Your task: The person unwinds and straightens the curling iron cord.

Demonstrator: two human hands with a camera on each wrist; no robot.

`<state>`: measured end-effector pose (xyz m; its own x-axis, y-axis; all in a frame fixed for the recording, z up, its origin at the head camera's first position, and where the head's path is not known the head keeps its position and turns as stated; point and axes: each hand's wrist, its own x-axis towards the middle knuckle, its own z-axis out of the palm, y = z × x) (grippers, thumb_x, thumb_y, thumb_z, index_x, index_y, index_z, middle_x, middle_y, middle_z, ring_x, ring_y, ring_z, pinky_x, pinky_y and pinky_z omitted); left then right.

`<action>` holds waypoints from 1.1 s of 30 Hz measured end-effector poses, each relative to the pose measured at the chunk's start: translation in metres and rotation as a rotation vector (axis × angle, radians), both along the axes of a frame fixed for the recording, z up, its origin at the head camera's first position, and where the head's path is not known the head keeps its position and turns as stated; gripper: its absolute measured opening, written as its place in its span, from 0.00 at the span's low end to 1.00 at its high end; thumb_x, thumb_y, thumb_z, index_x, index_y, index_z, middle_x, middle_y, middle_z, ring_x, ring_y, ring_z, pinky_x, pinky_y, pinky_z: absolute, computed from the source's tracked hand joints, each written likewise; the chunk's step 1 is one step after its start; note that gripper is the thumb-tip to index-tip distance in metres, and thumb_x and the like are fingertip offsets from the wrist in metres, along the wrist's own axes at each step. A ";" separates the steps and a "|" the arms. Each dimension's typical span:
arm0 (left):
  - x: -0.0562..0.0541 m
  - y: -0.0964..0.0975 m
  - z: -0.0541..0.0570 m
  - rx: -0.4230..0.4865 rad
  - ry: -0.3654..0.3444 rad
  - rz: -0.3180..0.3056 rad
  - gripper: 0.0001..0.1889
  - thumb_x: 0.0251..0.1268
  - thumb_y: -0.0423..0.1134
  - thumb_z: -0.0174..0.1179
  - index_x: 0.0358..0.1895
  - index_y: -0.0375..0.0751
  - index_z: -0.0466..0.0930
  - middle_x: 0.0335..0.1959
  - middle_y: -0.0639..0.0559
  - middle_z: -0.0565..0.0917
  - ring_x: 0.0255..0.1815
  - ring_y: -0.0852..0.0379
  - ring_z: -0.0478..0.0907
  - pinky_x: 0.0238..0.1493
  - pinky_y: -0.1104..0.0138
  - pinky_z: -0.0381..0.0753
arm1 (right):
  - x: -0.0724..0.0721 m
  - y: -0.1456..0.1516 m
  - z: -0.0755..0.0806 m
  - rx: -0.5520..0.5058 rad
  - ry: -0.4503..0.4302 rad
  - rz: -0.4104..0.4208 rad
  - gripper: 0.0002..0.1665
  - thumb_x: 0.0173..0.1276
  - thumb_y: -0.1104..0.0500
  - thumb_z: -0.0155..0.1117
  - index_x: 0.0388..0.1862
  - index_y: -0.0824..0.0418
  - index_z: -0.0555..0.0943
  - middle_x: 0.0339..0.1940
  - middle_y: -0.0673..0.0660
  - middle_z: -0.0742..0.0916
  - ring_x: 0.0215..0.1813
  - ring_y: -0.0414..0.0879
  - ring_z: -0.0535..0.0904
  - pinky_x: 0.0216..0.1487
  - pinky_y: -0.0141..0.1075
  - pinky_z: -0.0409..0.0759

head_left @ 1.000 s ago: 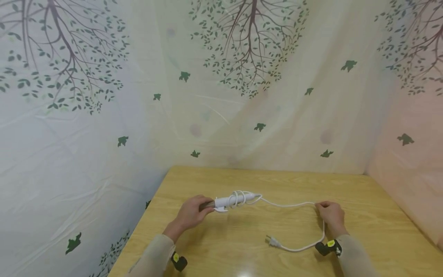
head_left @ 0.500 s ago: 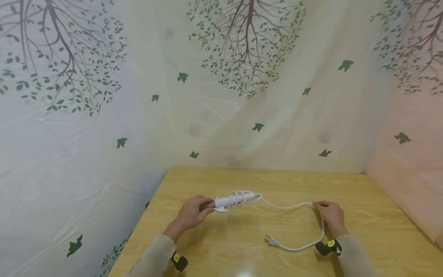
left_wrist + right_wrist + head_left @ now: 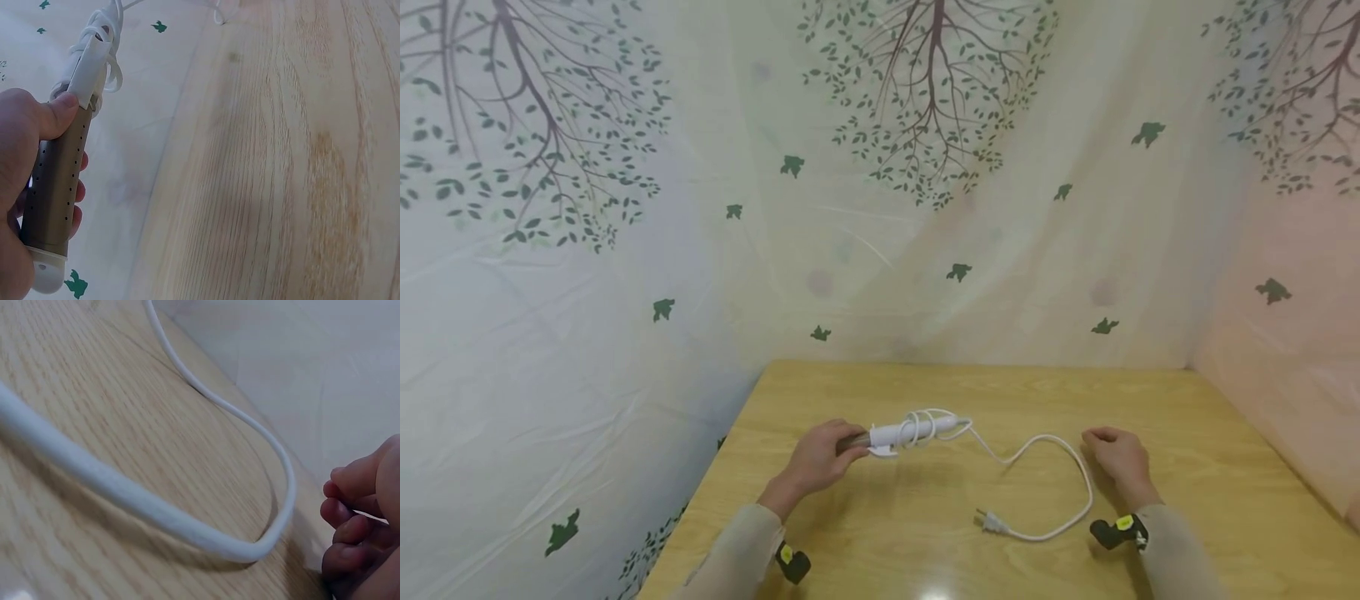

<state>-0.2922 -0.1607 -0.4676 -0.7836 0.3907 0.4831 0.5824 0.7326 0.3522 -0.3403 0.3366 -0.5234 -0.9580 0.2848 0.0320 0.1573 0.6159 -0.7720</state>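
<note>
The left hand (image 3: pixel 816 458) grips a curling iron (image 3: pixel 889 435) over the left-hand part of the tabletop (image 3: pixel 865 533), with the far edge beyond it. The iron's white handle points toward the right edge and tilts slightly up toward the far one; its shadow falls on the wood below. In the left wrist view the fingers curl round a brown barrel (image 3: pixel 59 175) pierced with rows of small holes, and the thumb (image 3: pixel 57 115) lies beside the base of a white lever (image 3: pixel 90 72). A rounded white end cap (image 3: pixel 47 275) sticks out past the palm.

A white cord (image 3: pixel 125 490) winds in loose loops about the handle, leaves its end, dips, then rises and bends round in a wide curve over the right-hand half of the tabletop. From there it runs back to the plug (image 3: pixel 995 522), which lies nearer the middle, prongs toward the left edge.

The right hand (image 3: pixel 1122 460) is closed on nothing, fingers bent in toward the thumb, just beside the cord's bend and apart from it, on the side of the right edge. Behind the far edge hangs a pale cloth (image 3: pixel 880 308) printed with trees and dark green shapes.
</note>
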 end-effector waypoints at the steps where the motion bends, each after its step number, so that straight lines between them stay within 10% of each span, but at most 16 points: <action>1: 0.000 0.000 0.000 -0.002 0.000 -0.002 0.13 0.60 0.45 0.68 0.46 0.46 0.85 0.39 0.57 0.86 0.34 0.65 0.79 0.35 0.71 0.77 | -0.001 0.000 0.001 -0.017 -0.009 0.005 0.26 0.69 0.48 0.59 0.53 0.68 0.81 0.51 0.68 0.85 0.52 0.60 0.77 0.43 0.39 0.70; 7: 0.000 0.003 0.002 -0.017 -0.031 0.005 0.13 0.61 0.46 0.67 0.48 0.47 0.85 0.40 0.57 0.86 0.35 0.65 0.79 0.36 0.71 0.77 | -0.002 -0.007 0.012 -0.087 -0.007 0.071 0.30 0.71 0.42 0.58 0.57 0.65 0.79 0.58 0.66 0.82 0.53 0.54 0.74 0.46 0.39 0.68; 13: 0.001 0.003 0.004 -0.011 -0.044 0.013 0.13 0.62 0.45 0.67 0.48 0.47 0.85 0.40 0.57 0.86 0.35 0.65 0.79 0.36 0.70 0.77 | 0.000 -0.025 0.029 -0.247 0.117 0.219 0.30 0.71 0.45 0.60 0.58 0.69 0.77 0.33 0.52 0.82 0.23 0.38 0.70 0.25 0.32 0.72; 19: 0.000 0.002 0.004 -0.015 -0.043 0.015 0.13 0.61 0.45 0.67 0.48 0.47 0.85 0.40 0.57 0.85 0.35 0.65 0.79 0.36 0.71 0.77 | 0.007 -0.048 0.039 -0.396 0.212 0.375 0.24 0.71 0.54 0.62 0.54 0.74 0.77 0.21 0.46 0.77 0.18 0.36 0.67 0.20 0.32 0.68; 33: 0.003 0.004 0.003 -0.002 -0.036 0.006 0.14 0.61 0.45 0.68 0.47 0.46 0.85 0.38 0.57 0.85 0.33 0.66 0.77 0.34 0.72 0.75 | 0.018 -0.093 0.046 -0.443 0.202 0.601 0.21 0.71 0.55 0.62 0.54 0.69 0.79 0.40 0.50 0.86 0.19 0.35 0.67 0.19 0.30 0.68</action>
